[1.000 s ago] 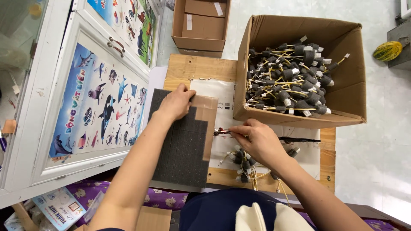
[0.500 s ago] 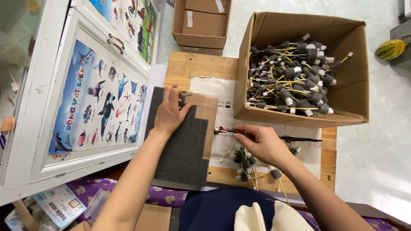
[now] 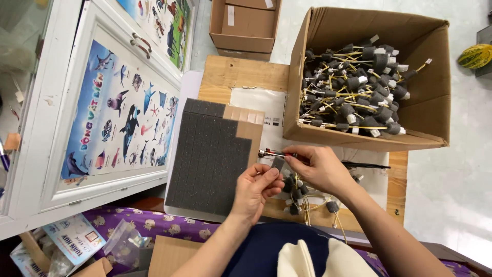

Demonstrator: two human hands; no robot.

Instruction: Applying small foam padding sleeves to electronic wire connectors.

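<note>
Partly hidden small foam piece [image 3: 277, 164] between left hand [image 3: 254, 191], right hand [image 3: 320, 168]

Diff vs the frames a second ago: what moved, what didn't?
The left hand came off the dark foam sheet, moved toward the right hand, and now pinches a small foam piece. The right hand still holds the thin metal tool. Foam sheet and cardboard box have not moved.

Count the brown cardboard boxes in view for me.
2. One large open brown cardboard box, full of foam-tipped wires, stands at the upper right on the wooden board. One smaller closed brown cardboard box sits at the top centre. Others may lie out of frame.
</note>
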